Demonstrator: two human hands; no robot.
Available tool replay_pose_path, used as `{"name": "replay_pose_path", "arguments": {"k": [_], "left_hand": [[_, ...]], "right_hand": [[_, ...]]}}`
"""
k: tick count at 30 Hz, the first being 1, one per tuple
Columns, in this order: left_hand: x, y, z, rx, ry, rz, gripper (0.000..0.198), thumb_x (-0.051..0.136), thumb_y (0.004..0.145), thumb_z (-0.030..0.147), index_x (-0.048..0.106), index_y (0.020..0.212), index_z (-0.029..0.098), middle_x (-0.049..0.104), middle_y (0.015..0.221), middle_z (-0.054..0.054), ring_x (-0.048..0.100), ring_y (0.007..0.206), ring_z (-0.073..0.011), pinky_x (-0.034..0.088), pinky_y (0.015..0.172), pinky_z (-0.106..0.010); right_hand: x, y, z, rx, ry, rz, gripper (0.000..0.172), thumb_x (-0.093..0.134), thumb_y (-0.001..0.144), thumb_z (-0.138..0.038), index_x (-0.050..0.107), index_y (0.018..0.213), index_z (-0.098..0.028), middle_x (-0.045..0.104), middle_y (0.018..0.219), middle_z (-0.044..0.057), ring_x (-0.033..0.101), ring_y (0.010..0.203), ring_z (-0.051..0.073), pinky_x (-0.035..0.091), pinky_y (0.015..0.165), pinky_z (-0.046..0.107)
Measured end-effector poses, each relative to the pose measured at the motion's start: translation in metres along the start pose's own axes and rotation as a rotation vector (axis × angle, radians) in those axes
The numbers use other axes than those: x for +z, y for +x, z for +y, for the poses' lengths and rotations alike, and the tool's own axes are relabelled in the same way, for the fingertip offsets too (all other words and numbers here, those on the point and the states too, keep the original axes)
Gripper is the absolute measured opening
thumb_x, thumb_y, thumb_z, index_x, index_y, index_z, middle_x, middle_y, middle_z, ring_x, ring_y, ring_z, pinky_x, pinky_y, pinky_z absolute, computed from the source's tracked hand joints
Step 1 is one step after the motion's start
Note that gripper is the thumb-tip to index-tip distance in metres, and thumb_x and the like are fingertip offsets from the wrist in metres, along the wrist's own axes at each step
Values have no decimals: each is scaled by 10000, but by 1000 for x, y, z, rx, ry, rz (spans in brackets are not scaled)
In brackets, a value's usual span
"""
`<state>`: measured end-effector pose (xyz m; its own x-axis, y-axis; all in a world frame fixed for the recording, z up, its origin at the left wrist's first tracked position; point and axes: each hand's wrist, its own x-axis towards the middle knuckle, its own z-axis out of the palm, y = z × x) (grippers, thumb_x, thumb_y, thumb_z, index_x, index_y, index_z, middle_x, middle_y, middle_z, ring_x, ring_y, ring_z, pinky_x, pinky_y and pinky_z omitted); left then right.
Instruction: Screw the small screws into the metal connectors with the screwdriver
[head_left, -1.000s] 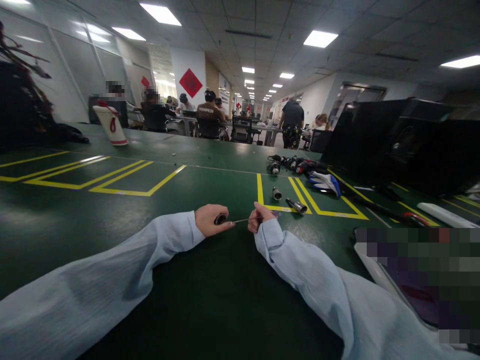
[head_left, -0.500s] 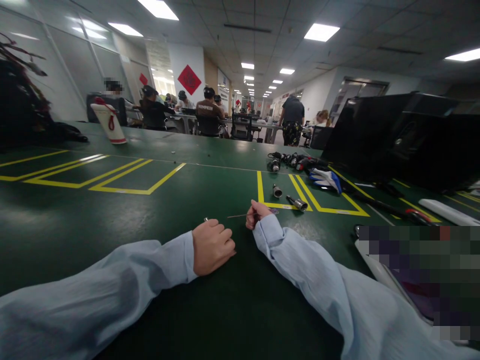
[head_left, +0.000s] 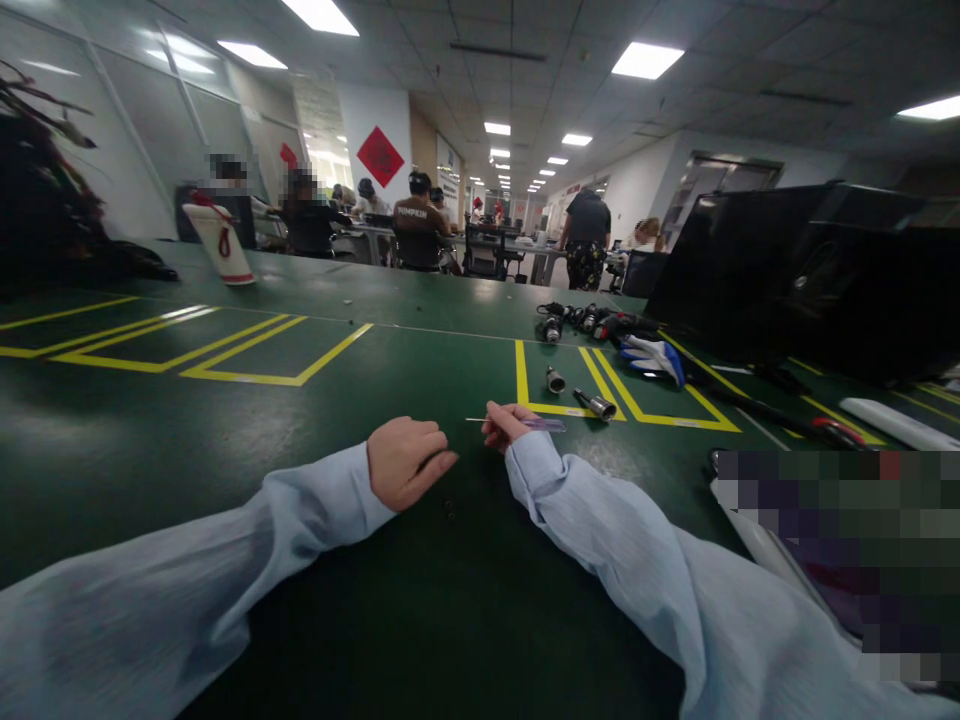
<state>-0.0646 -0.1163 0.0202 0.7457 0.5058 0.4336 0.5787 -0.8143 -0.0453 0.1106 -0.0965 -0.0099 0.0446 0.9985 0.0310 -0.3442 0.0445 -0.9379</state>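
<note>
Head view, dark-green surface [head_left: 420, 370]: smooth, faintly glossy, crossed by a pale seam.

Item: bare left hand [head_left: 409, 462], emerging from a light-blue, creased cloth sleeve [head_left: 307, 500]. Back uppermost, fingers loosely curled. A second ago a dark, round-mouthed piece shows inside its curl; now that piece is out of sight, and whether the hand encloses anything cannot be told.

Item: small dark round bits [head_left: 449, 510], apparently two, lying on the surface just below the left fingers. Newly visible; judged to be loose parts let down from that hand. Material too dim to tell.

Item: slim tool with a needle-thin straight shaft and translucent purple handle [head_left: 553, 426], held level, shaft pointing left. A second ago its tip meets the left hand; now it stands clear, so the probing looks paused, by judgement.

Item: bare right hand [head_left: 506, 427], closed in a fingertip pinch around the slim tool.

Item: flat yellow tape outline [head_left: 520, 375], straight-edged, square-cornered.

Item: short, cup-ended metal socket [head_left: 555, 380], lying inside the outline, bright rim, rounded wall.

Item: longer metal socket with dark narrow shank [head_left: 600, 406], on its side over the tape, mouth to the right.

Item: jumbled heap of black and grey metal tools [head_left: 589, 320], hard-edged, behind the sockets.

Item: crumpled white-and-blue fabric glove [head_left: 651, 358], soft, folded.

Item: long white rounded bar [head_left: 892, 420], smooth, far right.
</note>
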Motion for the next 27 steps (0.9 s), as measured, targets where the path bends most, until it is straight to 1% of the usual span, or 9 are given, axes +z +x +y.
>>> {"name": "replay_pose_path", "arguments": {"k": [5,7,9,11,13,17,20,24,27], "left_hand": [[12,3,-23,-395,-385,88,502,156,873,380,522,620,146,510,537,-2,476,522,-108,371,529,-226],[15,4,-26,-488,-488,108,512,175,869,401,539,618,141,527,536,-5,488,521,-112,380,527,-228],[16,4,-26,-508,-534,111,515,185,866,408,543,615,137,535,538,-8,492,522,-115,382,525,-230],[15,4,-25,-469,-522,102,505,181,869,393,542,627,135,535,548,-9,491,526,-114,381,529,-231],[13,3,-21,-375,-445,76,487,165,873,362,534,648,137,529,564,-11,487,534,-113,376,538,-233],[7,3,-12,-54,-124,-30,450,164,863,303,515,627,149,505,572,-18,462,518,-121,343,529,-261],[5,5,-3,136,130,-65,379,248,832,291,528,615,157,505,580,-31,442,503,-133,298,506,-292],[4,5,7,288,284,-47,293,354,790,306,552,636,155,520,609,-46,437,529,-145,286,517,-310],[4,4,8,315,271,-15,296,351,795,312,557,655,153,521,614,-45,443,547,-147,295,534,-307]], "right_hand": [[7,-14,-6,-38,-219,-103,422,580,655,-491,473,399,-173,443,286,-42,372,278,55,281,330,197],[11,-21,-6,-38,-282,-165,457,536,691,-504,466,381,-176,417,264,-42,344,254,50,260,316,198],[14,-25,-5,-28,-306,-208,461,519,706,-504,462,382,-180,404,260,-46,342,247,50,249,308,197],[15,-27,-4,-17,-311,-225,457,519,709,-495,459,381,-183,396,260,-48,343,249,53,245,308,199],[15,-26,-4,-17,-301,-230,461,521,710,-484,447,364,-187,382,252,-50,338,250,56,257,319,207],[14,-22,-2,-37,-279,-224,471,540,697,-456,416,323,-197,340,245,-56,326,266,60,290,351,223],[15,-20,0,-66,-236,-236,467,570,667,-441,394,309,-198,348,275,-53,354,309,67,312,376,226],[16,-19,4,-65,-220,-242,455,583,641,-449,391,314,-196,356,289,-53,366,320,67,303,369,221],[15,-19,3,-53,-226,-218,454,589,631,-469,402,326,-189,372,290,-54,373,311,61,301,361,211]]}}
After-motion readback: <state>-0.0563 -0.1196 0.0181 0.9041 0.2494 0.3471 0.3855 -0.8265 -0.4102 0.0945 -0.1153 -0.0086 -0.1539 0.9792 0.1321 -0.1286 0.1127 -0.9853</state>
